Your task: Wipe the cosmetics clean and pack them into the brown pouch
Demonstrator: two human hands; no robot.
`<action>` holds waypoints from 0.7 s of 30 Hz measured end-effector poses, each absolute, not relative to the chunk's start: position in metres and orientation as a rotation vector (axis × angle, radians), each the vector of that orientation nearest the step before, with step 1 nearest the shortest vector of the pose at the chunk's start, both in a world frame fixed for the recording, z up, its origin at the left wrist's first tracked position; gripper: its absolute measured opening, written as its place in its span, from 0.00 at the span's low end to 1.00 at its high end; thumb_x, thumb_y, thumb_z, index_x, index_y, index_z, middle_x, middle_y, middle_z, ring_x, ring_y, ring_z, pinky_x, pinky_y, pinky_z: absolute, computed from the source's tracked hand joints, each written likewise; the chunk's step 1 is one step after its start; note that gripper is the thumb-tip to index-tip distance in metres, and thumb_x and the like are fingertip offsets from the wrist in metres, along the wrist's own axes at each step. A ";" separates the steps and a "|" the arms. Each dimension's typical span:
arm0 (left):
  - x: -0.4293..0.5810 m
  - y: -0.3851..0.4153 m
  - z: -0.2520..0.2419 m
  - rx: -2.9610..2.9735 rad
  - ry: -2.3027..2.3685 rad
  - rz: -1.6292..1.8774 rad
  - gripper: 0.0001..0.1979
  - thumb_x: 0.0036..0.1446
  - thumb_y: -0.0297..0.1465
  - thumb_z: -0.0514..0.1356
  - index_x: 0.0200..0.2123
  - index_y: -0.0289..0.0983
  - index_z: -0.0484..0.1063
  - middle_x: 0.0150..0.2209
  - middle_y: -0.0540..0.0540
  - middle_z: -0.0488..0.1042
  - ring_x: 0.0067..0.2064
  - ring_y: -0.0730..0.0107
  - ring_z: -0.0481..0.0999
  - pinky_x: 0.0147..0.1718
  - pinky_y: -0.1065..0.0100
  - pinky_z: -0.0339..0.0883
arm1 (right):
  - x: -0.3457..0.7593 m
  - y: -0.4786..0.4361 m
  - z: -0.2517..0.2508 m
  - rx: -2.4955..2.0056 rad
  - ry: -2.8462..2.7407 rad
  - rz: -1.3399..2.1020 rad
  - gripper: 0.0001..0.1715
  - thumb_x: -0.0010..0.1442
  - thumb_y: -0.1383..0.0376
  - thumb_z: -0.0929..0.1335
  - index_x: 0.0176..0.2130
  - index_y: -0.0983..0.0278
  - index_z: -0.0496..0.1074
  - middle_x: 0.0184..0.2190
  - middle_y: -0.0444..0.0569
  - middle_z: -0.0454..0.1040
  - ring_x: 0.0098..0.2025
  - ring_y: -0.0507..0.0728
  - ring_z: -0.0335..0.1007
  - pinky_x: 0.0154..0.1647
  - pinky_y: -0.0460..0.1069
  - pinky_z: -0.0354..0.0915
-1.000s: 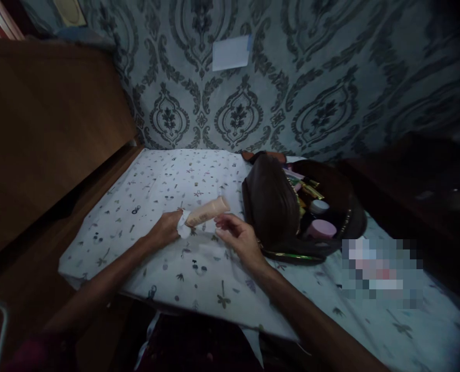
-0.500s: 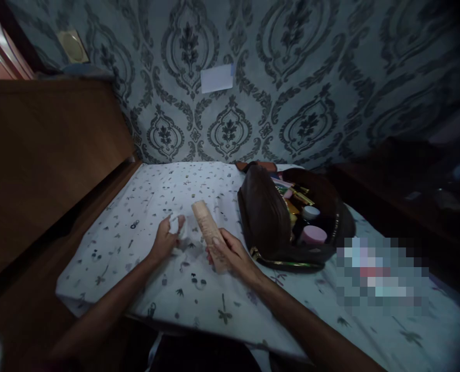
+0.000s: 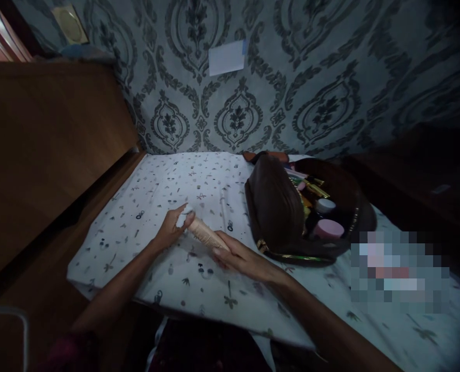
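Observation:
My right hand [image 3: 241,254] is closed round the lower end of a beige cosmetic tube [image 3: 204,233], which slants up to the left over the patterned white cloth [image 3: 164,186]. At the tube's top end my left hand [image 3: 172,228] pinches a small white cap or wad [image 3: 184,216] against it. Both hands hover just above the cloth, left of an open dark brown cosmetic bag [image 3: 276,209].
The bag holds a pink-lidded jar [image 3: 328,228], a white-capped jar [image 3: 324,205] and gold-wrapped items [image 3: 314,188]. A wooden panel [image 3: 47,134] stands at the left and patterned wallpaper [image 3: 292,88] behind. A blurred patch [image 3: 398,271] lies on the cloth at the right.
The tube passed from my left hand to my right and swung round. My left hand pulled away with the white piece, then came back to the tube's top end.

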State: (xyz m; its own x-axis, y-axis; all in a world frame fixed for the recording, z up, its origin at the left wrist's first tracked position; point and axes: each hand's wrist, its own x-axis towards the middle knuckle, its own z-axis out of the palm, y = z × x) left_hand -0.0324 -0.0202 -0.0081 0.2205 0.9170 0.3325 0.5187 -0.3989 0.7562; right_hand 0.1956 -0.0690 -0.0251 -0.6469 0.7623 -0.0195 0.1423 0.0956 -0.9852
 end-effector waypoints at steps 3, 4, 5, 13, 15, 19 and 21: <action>-0.031 -0.018 -0.007 1.925 1.353 1.108 0.21 0.60 0.49 0.55 0.29 0.37 0.71 0.28 0.49 0.73 0.33 0.65 0.71 0.34 0.68 0.67 | 0.194 -0.077 -0.022 -1.039 -2.078 1.079 0.30 0.65 0.51 0.63 0.62 0.60 0.61 0.45 0.54 0.75 0.44 0.62 0.72 0.45 0.56 0.69; -0.031 -0.017 -0.007 1.900 1.352 1.127 0.21 0.60 0.50 0.55 0.28 0.38 0.70 0.28 0.49 0.72 0.33 0.65 0.71 0.33 0.68 0.67 | 0.193 -0.079 -0.021 -1.072 -2.101 0.965 0.33 0.65 0.52 0.64 0.65 0.59 0.58 0.50 0.57 0.73 0.49 0.64 0.70 0.50 0.58 0.68; -0.031 -0.016 -0.008 1.872 1.359 1.149 0.22 0.60 0.50 0.54 0.27 0.38 0.69 0.27 0.49 0.72 0.33 0.66 0.70 0.32 0.69 0.67 | 0.193 -0.080 -0.022 -1.099 -2.111 0.877 0.34 0.66 0.53 0.64 0.66 0.59 0.56 0.53 0.58 0.71 0.53 0.65 0.69 0.53 0.59 0.66; -0.030 -0.013 -0.027 1.732 1.424 1.197 0.23 0.60 0.53 0.53 0.30 0.38 0.69 0.27 0.49 0.70 0.33 0.66 0.70 0.32 0.67 0.70 | 0.195 -0.069 -0.040 -1.341 -2.112 0.400 0.36 0.54 0.64 0.72 0.61 0.59 0.62 0.45 0.53 0.72 0.46 0.63 0.71 0.43 0.55 0.69; -0.029 -0.013 -0.031 1.736 1.422 1.191 0.24 0.59 0.53 0.54 0.31 0.38 0.70 0.28 0.49 0.71 0.34 0.65 0.71 0.33 0.66 0.71 | 0.194 -0.069 -0.042 -1.415 -2.116 0.256 0.30 0.51 0.64 0.74 0.54 0.59 0.68 0.42 0.52 0.73 0.44 0.64 0.71 0.40 0.54 0.67; -0.029 -0.011 -0.038 1.700 1.445 1.203 0.24 0.59 0.54 0.54 0.34 0.38 0.72 0.31 0.47 0.73 0.36 0.64 0.73 0.34 0.66 0.72 | 0.195 -0.067 -0.037 -1.499 -2.152 0.329 0.16 0.50 0.60 0.76 0.37 0.60 0.71 0.35 0.49 0.74 0.37 0.61 0.72 0.32 0.50 0.62; -0.030 -0.010 -0.043 1.665 1.467 1.208 0.25 0.59 0.54 0.54 0.38 0.37 0.72 0.34 0.46 0.74 0.38 0.63 0.74 0.34 0.67 0.72 | 0.197 -0.065 -0.035 -1.471 -2.136 0.565 0.14 0.52 0.58 0.75 0.36 0.60 0.71 0.30 0.46 0.74 0.31 0.58 0.70 0.29 0.48 0.60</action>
State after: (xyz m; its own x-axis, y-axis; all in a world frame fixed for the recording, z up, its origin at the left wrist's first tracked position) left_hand -0.0298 -0.0100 -0.0430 -0.0280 0.9710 0.2373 0.4196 -0.2041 0.8845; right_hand 0.1972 -0.0649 -0.0349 -0.3048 0.9398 0.1545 0.7405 0.3359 -0.5821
